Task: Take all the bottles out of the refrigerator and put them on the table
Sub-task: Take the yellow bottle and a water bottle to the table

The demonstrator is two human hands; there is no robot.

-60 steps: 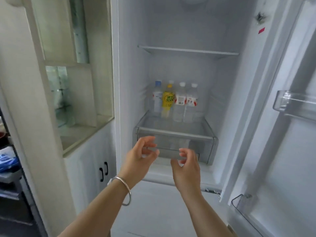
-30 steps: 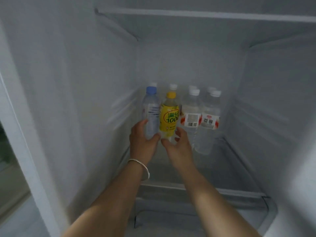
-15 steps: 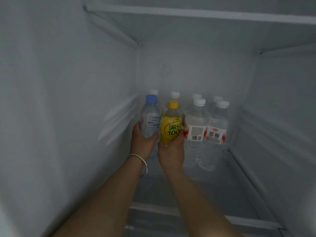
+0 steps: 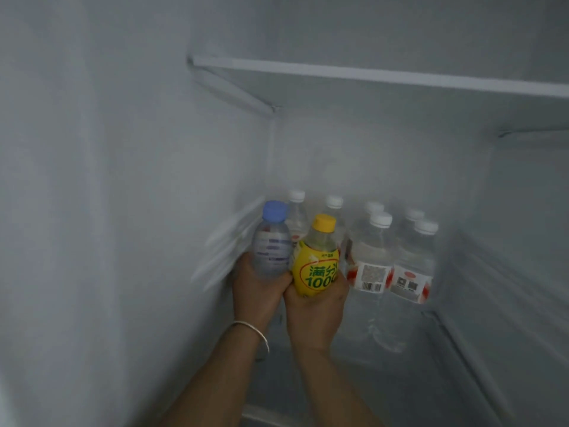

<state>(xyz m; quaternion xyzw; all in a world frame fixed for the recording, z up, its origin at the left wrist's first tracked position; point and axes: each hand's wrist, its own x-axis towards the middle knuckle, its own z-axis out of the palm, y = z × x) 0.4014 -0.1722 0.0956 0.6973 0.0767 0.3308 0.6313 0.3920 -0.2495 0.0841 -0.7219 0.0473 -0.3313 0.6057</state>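
Inside the refrigerator, my left hand (image 4: 257,295) grips a clear bottle with a blue cap (image 4: 271,241), tilted slightly left. My right hand (image 4: 315,315) grips a yellow-labelled bottle with a yellow cap (image 4: 315,266). Both held bottles are close together in front of the back row. To their right stand clear water bottles with white caps and red-and-white labels: one (image 4: 371,263) beside my right hand and another (image 4: 414,272) further right. More white-capped bottles (image 4: 297,211) stand behind them against the back wall.
A white shelf (image 4: 385,75) spans the refrigerator above the bottles. The left wall (image 4: 123,211) is close beside my left hand, with ribbed rails at bottle height. The right wall (image 4: 523,241) has similar rails. The shelf floor (image 4: 431,380) is bare in front of the bottles.
Both hands reached into the refrigerator and closed round the blue-capped and yellow bottles. Since half a second ago the two bottles have lifted slightly and tilted towards me.
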